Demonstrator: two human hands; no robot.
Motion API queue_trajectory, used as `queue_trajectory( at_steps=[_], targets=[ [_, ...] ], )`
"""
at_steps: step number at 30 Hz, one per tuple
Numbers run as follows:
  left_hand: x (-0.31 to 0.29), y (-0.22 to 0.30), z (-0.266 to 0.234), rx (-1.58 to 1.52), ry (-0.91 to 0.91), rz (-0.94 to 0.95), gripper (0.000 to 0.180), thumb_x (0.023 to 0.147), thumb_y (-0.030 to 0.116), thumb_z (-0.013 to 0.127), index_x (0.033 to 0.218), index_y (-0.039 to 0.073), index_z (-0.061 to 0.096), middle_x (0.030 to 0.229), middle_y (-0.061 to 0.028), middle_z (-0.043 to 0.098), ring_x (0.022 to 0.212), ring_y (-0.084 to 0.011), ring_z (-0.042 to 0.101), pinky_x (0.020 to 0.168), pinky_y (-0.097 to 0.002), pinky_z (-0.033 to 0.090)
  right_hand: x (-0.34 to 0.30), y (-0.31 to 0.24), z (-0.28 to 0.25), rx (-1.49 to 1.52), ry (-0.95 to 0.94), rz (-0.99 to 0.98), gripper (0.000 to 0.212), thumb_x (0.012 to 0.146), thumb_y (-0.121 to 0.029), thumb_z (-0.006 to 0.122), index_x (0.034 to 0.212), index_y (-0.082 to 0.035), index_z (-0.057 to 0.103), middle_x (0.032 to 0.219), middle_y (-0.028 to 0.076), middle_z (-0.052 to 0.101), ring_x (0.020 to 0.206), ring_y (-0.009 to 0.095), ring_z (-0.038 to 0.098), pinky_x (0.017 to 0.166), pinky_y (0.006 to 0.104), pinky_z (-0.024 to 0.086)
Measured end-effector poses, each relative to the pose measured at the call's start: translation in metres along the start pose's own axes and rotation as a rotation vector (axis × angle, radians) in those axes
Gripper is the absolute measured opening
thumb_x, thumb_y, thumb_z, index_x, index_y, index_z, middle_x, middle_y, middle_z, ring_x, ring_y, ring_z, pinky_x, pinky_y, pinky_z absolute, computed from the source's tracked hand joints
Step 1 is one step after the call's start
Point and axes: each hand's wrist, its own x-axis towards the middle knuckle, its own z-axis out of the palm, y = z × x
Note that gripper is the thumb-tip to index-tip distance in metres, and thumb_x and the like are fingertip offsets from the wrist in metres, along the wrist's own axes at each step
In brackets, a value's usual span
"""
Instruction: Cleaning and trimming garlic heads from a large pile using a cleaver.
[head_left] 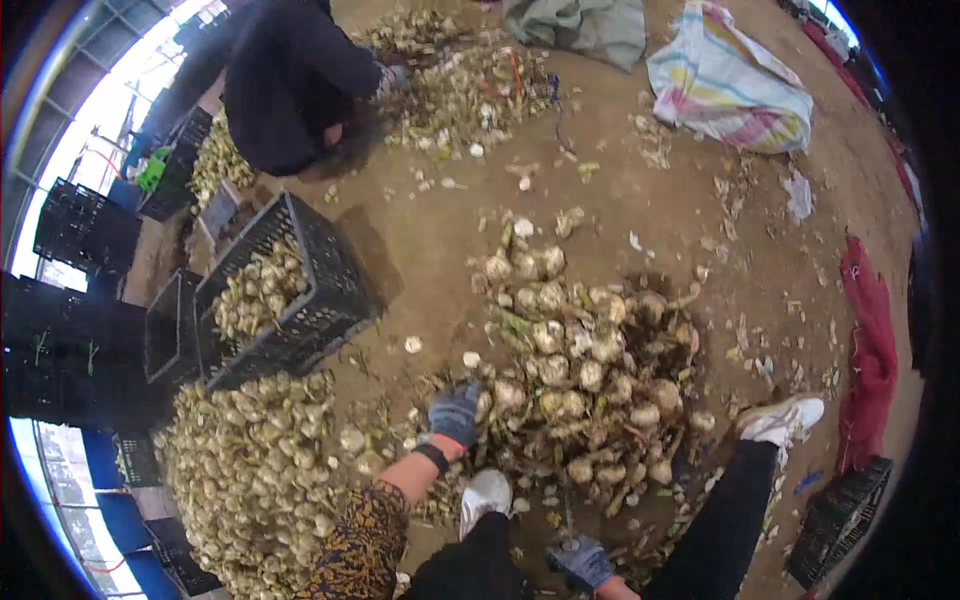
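- Nearest, the right hand (582,562) is part-curled; its hold cannot be told.
- The left hand (457,412), closer to the garlic heap (590,375), curls at its left edge, grip unclear.
- The garlic heap spreads ahead of the right hand.

From my feed, I see a wide brown floor (425,235), and there, framed windows (66,468) glaring white at left.

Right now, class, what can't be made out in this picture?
All in the head view:
Left gloved hand: whether it grips anything; its own back hides the palm.
Right gloved hand: what, if anything, it holds; too blurred.
Perforated black crate: its floor; garlic bulbs and walls hide it.
Co-worker: head; upper edge cuts it off.
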Motion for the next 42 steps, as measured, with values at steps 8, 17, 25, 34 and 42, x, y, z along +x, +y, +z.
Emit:
queue_trajectory(
  at_steps=[8, 17, 25, 34, 42],
  targets=[
    [-0.001, -0.006, 0.021, 0.151, 0.218, 0.132, 0.064, 0.064, 0.024, 0.057, 0.124, 0.010, 0.036, 0.121, -0.0119, 0.044, 0.108, -0.0263, 0.044, 0.088, -0.0375, 0.035, 0.003, 0.012, 0.044, 0.002, 0.150, 0.183, 0.026, 0.079, -0.033, 0.046, 0.097, -0.017, 0.056, 0.073, 0.012, 0.054, 0.068, 0.029, 0.052, 0.058, 0.0398, 0.042],
    [-0.025, -0.013, -0.027, -0.279, 0.180, 0.080, 0.055, 0.067, 0.031, 0.060, 0.115, 0.009, 0.044, 0.101, -0.0138, 0.056, 0.091, -0.0301, 0.054, 0.075, -0.0391, 0.044, 0.001, 0.024, 0.074, -0.259, 0.272, 0.037, 0.027, 0.080, -0.029, 0.043, 0.105, -0.021, 0.051, 0.070, 0.010, 0.050, 0.062, 0.025, 0.049, 0.047, 0.0409, 0.038],
    [-0.036, 0.015, -0.027, -1.402, 0.415, 0.322, 0.059, 0.069, 0.027, 0.068, 0.115, 0.004, 0.040, 0.113, -0.0105, 0.050, 0.100, -0.0219, 0.051, 0.085, -0.0335, 0.041, 0.000, 0.058, 0.127, -0.534, 0.282, -0.018, 0.025, 0.081, -0.028, 0.042, 0.103, -0.022, 0.052, 0.072, 0.010, 0.049, 0.059, 0.025, 0.046, 0.042, 0.0406, 0.036],
    [-0.060, 0.026, -0.019, -1.769, 0.080, 0.217, 0.055, 0.070, 0.014, 0.067, 0.117, 0.002, 0.038, 0.114, -0.0094, 0.049, 0.103, -0.0187, 0.049, 0.088, -0.0308, 0.039, -0.001, 0.030, 0.089, -0.186, 0.187, 0.056, 0.022, 0.079, -0.030, 0.045, 0.094, -0.019, 0.057, 0.075, 0.011, 0.054, 0.067, 0.028, 0.051, 0.047, 0.0413, 0.040],
    [-0.066, 0.031, -0.013, -1.873, -0.038, 0.276, 0.058, 0.072, 0.015, 0.068, 0.120, 0.005, 0.037, 0.111, -0.0059, 0.052, 0.100, -0.0148, 0.050, 0.086, -0.0278, 0.040, 0.008, -0.021, 0.018, 0.297, 0.043, 0.483, 0.028, 0.078, -0.035, 0.049, 0.097, -0.016, 0.056, 0.077, 0.010, 0.056, 0.064, 0.028, 0.055, 0.049, 0.0400, 0.042]
  ],
)
